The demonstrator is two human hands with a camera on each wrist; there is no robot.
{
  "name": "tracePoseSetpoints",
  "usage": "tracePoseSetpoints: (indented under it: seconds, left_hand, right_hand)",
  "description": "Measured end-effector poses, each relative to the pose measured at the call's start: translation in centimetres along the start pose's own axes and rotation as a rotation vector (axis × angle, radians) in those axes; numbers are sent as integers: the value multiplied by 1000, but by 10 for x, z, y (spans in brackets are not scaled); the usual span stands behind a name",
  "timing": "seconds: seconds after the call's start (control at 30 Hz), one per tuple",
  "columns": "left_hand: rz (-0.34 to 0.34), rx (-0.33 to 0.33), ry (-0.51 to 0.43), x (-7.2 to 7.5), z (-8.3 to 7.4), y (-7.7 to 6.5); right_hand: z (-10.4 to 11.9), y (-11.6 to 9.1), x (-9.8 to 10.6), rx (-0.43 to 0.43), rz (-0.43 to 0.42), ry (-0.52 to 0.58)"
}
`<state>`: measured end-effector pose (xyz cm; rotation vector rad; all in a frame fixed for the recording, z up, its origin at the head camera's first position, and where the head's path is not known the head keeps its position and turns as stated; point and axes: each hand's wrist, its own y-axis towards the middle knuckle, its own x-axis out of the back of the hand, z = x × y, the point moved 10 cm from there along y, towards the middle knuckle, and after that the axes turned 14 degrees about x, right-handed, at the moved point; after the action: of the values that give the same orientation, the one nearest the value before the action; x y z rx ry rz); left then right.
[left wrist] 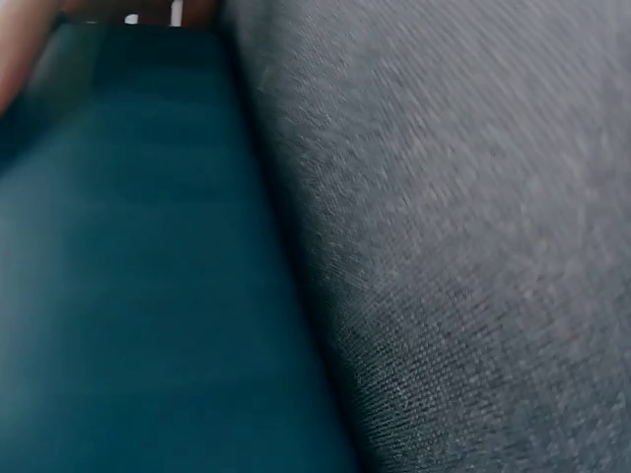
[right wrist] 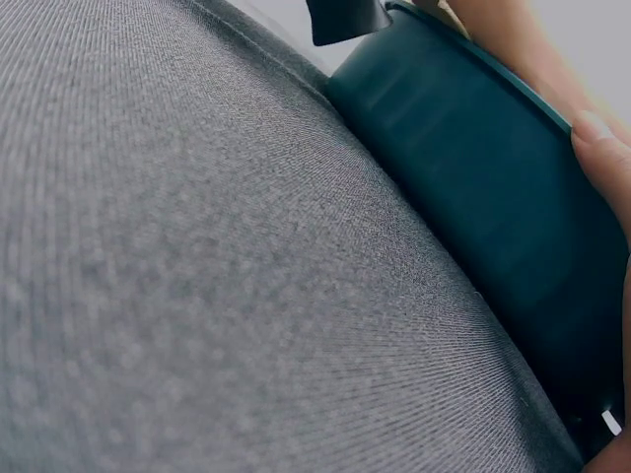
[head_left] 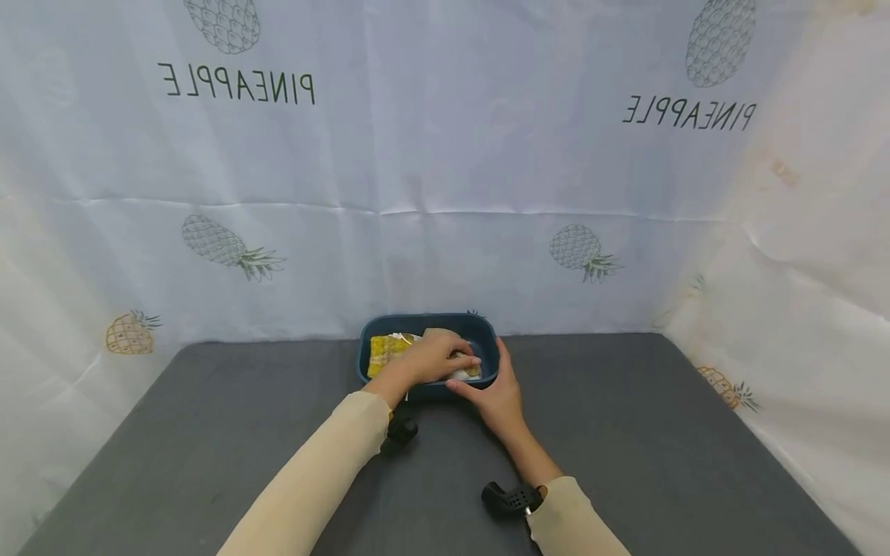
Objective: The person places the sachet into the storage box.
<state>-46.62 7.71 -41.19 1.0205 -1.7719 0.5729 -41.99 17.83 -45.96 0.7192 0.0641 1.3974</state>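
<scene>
A dark teal bin [head_left: 389, 317] stands at the back middle of the table. Inside it, at the left, lies a yellow-and-white checked item [head_left: 385, 352] that looks like cloth. My left hand [head_left: 431, 357] reaches over the front rim into the bin, its thumb and fingers about a small white-and-tan item [head_left: 473, 371]; the palm hides part of the contents. At the right front corner my right hand [head_left: 502, 394] grips the bin, thumb on the front rim and fingers along the right side. The bin's outer wall [right wrist: 473, 148] fills much of both wrist views.
The dark grey table [head_left: 612, 432] runs forward from a white curtain [head_left: 431, 262] printed with pineapples, which hangs right behind the bin. Black wrist cameras sit on both wrists, the right one [head_left: 511, 500] low over the table.
</scene>
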Motion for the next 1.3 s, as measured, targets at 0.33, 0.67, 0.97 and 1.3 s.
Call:
tracePoseSetpoints:
  seconds: [0.33, 0.67, 0.97, 1.3]
  left_hand:
    - [-16, 98, -164, 16, 16, -15]
    - [7, 29, -54, 39, 23, -51]
    - [-45, 54, -29, 38, 35, -53]
    - [-280, 80, -48, 57, 38, -78]
  right_hand:
    - [3, -2, -4, 1, -17, 6]
    - [5, 2, 3, 1, -11, -18]
    - [4, 0, 3, -14, -5, -45]
    - [1, -1, -2, -27, 9, -19]
